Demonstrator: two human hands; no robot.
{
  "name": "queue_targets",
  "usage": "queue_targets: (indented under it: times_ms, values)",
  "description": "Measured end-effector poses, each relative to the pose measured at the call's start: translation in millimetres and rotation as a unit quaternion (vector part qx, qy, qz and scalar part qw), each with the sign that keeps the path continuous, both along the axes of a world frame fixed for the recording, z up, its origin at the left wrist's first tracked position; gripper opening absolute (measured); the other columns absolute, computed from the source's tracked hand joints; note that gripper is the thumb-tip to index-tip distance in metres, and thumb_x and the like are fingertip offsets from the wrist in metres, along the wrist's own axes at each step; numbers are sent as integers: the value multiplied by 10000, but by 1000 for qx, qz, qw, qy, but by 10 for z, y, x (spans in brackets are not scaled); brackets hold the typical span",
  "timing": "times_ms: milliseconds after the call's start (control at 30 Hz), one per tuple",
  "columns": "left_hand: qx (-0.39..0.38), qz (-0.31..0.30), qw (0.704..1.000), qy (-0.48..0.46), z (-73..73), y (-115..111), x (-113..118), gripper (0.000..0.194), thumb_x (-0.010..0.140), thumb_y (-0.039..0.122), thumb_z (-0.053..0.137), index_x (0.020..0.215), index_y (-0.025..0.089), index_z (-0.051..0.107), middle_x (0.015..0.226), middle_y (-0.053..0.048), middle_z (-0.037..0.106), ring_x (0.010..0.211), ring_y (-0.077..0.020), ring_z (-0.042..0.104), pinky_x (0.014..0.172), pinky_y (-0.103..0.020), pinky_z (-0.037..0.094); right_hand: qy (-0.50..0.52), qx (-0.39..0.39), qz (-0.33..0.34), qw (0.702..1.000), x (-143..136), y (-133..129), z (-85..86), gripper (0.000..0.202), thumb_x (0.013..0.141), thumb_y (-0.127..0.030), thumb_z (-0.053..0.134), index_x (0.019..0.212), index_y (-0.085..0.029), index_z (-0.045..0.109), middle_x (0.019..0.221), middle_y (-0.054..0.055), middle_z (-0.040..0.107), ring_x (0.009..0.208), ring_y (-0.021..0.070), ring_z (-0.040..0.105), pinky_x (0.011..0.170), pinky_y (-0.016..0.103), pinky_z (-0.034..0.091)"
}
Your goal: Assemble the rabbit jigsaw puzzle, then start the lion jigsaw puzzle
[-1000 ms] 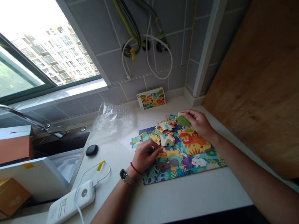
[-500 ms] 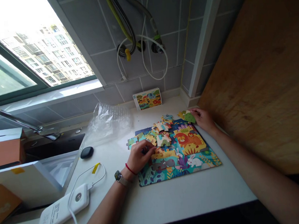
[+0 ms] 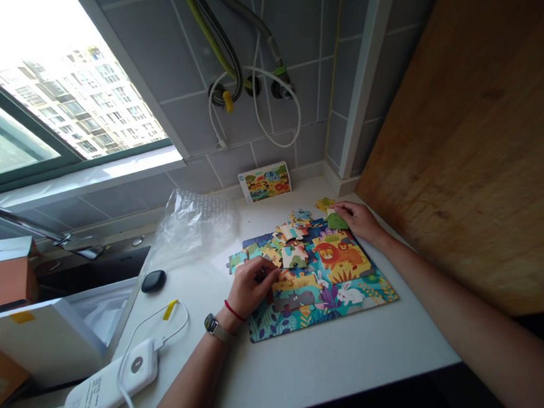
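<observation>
"White counter (image 3: 284, 374): what is held?"
"A green piece (image 3: 335, 221), pinched by the right hand (image 3: 360, 219) at the far edge of the puzzle board (image 3: 328, 310)."
"Left hand (image 3: 250, 287)?"
"Curled over the board's left side; grip cannot be told."

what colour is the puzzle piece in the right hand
The puzzle piece is mostly green with a pale patch; head view.

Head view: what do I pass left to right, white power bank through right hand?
White power bank → black oval case → watch → left hand → cream-and-green puzzle piece → green puzzle piece → right hand
</observation>
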State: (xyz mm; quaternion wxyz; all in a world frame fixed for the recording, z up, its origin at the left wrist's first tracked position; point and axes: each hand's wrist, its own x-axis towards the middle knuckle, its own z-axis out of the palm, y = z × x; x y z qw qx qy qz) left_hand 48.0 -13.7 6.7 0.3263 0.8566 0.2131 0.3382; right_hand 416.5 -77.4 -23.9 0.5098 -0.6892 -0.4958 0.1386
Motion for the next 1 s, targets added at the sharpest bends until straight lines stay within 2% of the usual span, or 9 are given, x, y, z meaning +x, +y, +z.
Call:
queue_targets:
  times_ms: [167,233,367,567,733,1000]
  values:
    - [-8,-1,1000,7,-7,5,-6,198,978,311,681,816,196,673,724,-8,733,595,-117,633,592,-229,497,35,30,-80,996,148,36,-62,383,878,-553,636,958,-193,739,906,111,787,836,271,731,773,388,591]
    - [-7,1,1000,9,-15,8,-7,199,977,316,683,818,197,674,718,-6,730,595,-117,634,591,-228,496,19,19,-73,997,163,35,-75,340,867,-518,646,921,-195,738,871,100,781,816,260,723,754,370,580]
    - [-4,-1,1000,13,-24,7,-4,211,983,332,677,821,197,678,718,-6,729,604,-119,640,604,-231,498,-42,-26,-17,999,94,25,-59,278,869,-471,670,873,-215,777,872,81,795,809,246,715,754,351,561]
    - [12,2,1000,14,-19,7,-7,203,984,328,678,826,201,688,713,0,727,592,-117,633,605,-236,492,-145,-39,-32,988,-5,26,-25,211,898,-361,647,897,-220,803,975,97,795,887,254,726,819,360,556]
    - [17,-8,1000,20,-4,-8,-13,202,993,337,674,843,204,698,748,-13,736,628,-125,647,635,-243,512,-119,-45,-71,989,1,5,-38,207,885,-302,623,952,-227,805,925,86,811,804,253,741,773,375,571]
    - [16,-5,1000,20,1,-20,-7,233,994,360,673,823,203,697,743,-17,734,627,-127,639,625,-240,507,-120,-49,-56,990,-16,-15,-18,149,828,-280,680,881,-238,812,853,73,809,762,252,733,742,366,571]
